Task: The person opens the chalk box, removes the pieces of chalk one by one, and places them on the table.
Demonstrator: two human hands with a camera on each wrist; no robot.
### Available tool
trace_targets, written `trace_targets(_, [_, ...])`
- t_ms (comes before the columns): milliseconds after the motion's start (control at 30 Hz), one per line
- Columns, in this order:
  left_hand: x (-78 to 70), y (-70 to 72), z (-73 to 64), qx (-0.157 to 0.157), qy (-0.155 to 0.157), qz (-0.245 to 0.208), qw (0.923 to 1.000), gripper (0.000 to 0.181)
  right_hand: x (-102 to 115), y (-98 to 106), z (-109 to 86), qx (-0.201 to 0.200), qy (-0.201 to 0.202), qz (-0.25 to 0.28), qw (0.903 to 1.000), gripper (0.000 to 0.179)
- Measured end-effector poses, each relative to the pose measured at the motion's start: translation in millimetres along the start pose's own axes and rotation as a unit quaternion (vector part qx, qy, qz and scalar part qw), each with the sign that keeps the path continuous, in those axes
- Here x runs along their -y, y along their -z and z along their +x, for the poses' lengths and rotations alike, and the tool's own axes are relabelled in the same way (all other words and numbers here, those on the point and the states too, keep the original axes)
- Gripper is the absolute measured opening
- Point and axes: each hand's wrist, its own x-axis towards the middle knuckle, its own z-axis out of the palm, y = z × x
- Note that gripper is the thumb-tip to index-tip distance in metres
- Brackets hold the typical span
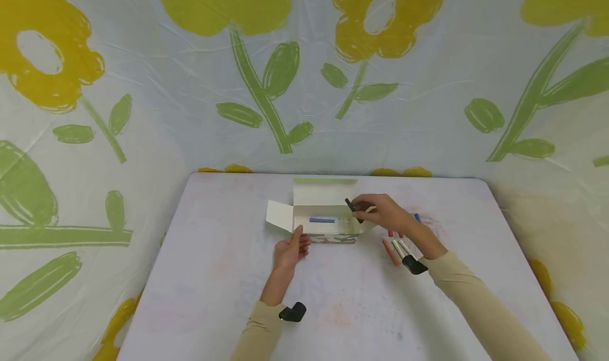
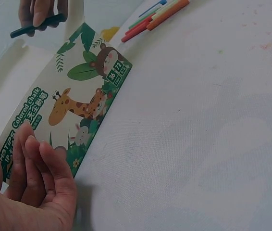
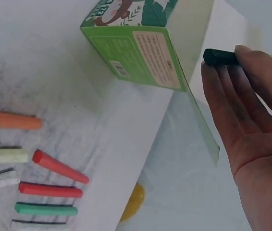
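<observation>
An open cardboard chalk box (image 1: 332, 238) stands on the table with its flaps spread. One blue chalk stick (image 1: 322, 220) is visible inside, lying along its length. My left hand (image 1: 289, 251) holds the box at its near left corner, thumb at the top edge and fingers against the printed front (image 2: 83, 91). Over the box's right end, my right hand (image 1: 380, 211) pinches a dark chalk stick (image 3: 220, 57) between thumb and fingertips. In the right wrist view this stick looks dark green, and it is held clear of the box.
Several loose chalk sticks lie on the table right of the box, among them an orange stick (image 3: 11, 120), a red stick (image 3: 51, 190), a green stick (image 3: 46, 209) and a blue one (image 1: 417, 217). A flower-printed cloth (image 1: 200, 102) hangs behind the table (image 1: 228, 297).
</observation>
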Motion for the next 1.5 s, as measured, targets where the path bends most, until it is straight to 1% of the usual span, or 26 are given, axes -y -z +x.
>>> trace_targets(67, [-0.5,0.6,-0.3,0.002,0.000,0.003,1.0000,0.050,0,3,-4.5,-0.010,-0.010,0.003,0.9999,0.023])
trace_targets(200, [-0.7,1.6,0.4,0.008,0.006,0.003,0.9999,0.051,1,10,-14.1,-0.026,-0.046,0.005,0.9986,0.025])
trace_targets(267, [-0.3,1.9,1.1,0.010,0.006,0.000,0.9999,0.052,2,13,-18.7,-0.033,-0.058,0.003,0.9978,0.026])
trace_targets(333, [-0.1,1.6,1.5,0.009,0.005,-0.003,0.9999,0.051,2,17,-23.4,-0.040,-0.062,-0.002,0.9973,0.025])
trace_targets(500, [1.1,1.5,3.1,0.011,0.002,-0.003,0.9999,0.051,0,26,-35.9,-0.063,-0.056,-0.011,0.9964,0.024])
trace_targets(667, [0.6,2.8,2.9,0.012,0.005,-0.003,0.9999,0.051,-6,33,-50.6,-0.080,-0.076,0.000,0.9939,0.026])
trace_targets(767, [-2.1,3.7,1.2,0.021,0.012,-0.006,0.9997,0.051,-8,36,-61.4,-0.088,-0.089,0.006,0.9921,0.028])
trace_targets(833, [-4.5,4.3,0.3,0.028,0.017,-0.005,0.9995,0.050,-11,38,-70.0,-0.093,-0.095,-0.002,0.9911,0.029])
trace_targets(933, [-9.1,4.8,-1.4,0.038,0.022,0.002,0.9990,0.048,-16,40,-83.1,-0.101,-0.103,-0.008,0.9895,0.029])
trace_targets(1033, [-11.8,4.6,-2.5,0.040,0.026,0.010,0.9988,0.047,-23,40,-96.4,-0.111,-0.110,-0.012,0.9877,0.028])
trace_targets(1200, [-7.3,4.1,-1.2,0.031,0.021,0.006,0.9993,0.050,-34,38,-116.6,-0.125,-0.119,-0.014,0.9849,0.030])
trace_targets(1333, [-1.4,3.1,0.9,0.018,0.011,0.001,0.9998,0.051,-45,35,-131.7,-0.130,-0.133,-0.003,0.9826,0.032])
trace_targets(1500, [1.4,2.3,1.2,0.010,0.003,0.001,0.9999,0.050,-60,29,-146.2,-0.133,-0.136,0.005,0.9818,0.030])
